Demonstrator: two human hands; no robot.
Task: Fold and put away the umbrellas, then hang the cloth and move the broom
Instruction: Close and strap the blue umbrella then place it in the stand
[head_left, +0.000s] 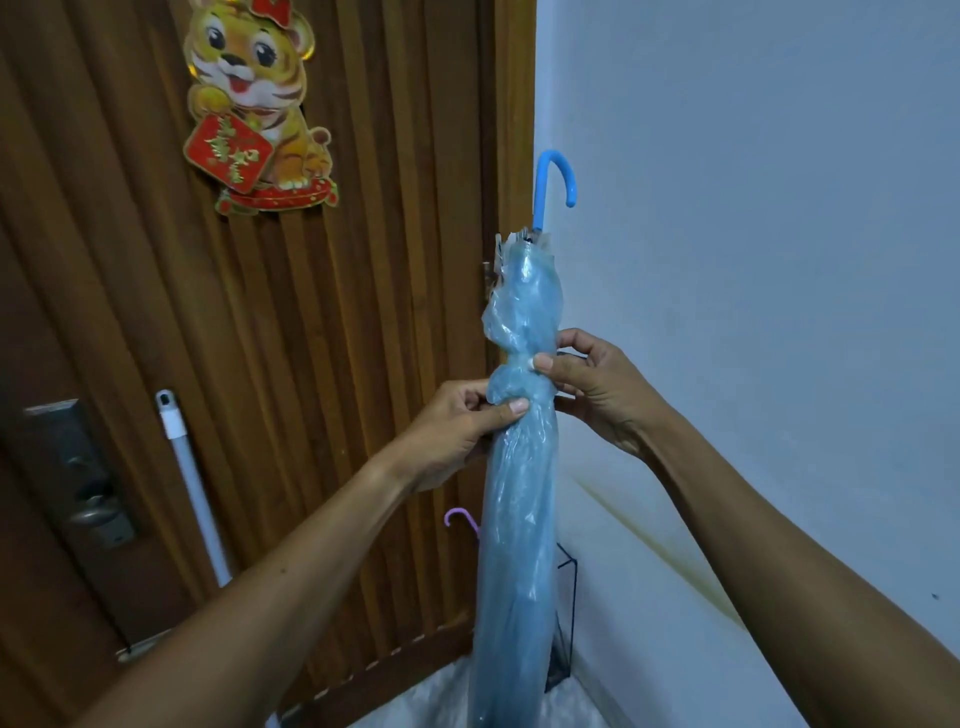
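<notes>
A translucent blue umbrella (519, 519) stands folded and upright in front of me, its blue hook handle (558, 179) at the top. My left hand (452, 431) grips the gathered canopy at its narrow waist. My right hand (592, 384) pinches the canopy just above, thumb pressed on the band around it. Behind the umbrella a purple hook handle (460, 519) of a second umbrella pokes up. A white broom handle (192, 483) leans against the wooden door at the left.
A ribbed wooden door (311, 364) carries a tiger decoration (260, 104) and a metal lock with lever (85, 478). A black wire stand (566, 618) sits in the corner by the pale wall (753, 260). Light floor shows at the bottom.
</notes>
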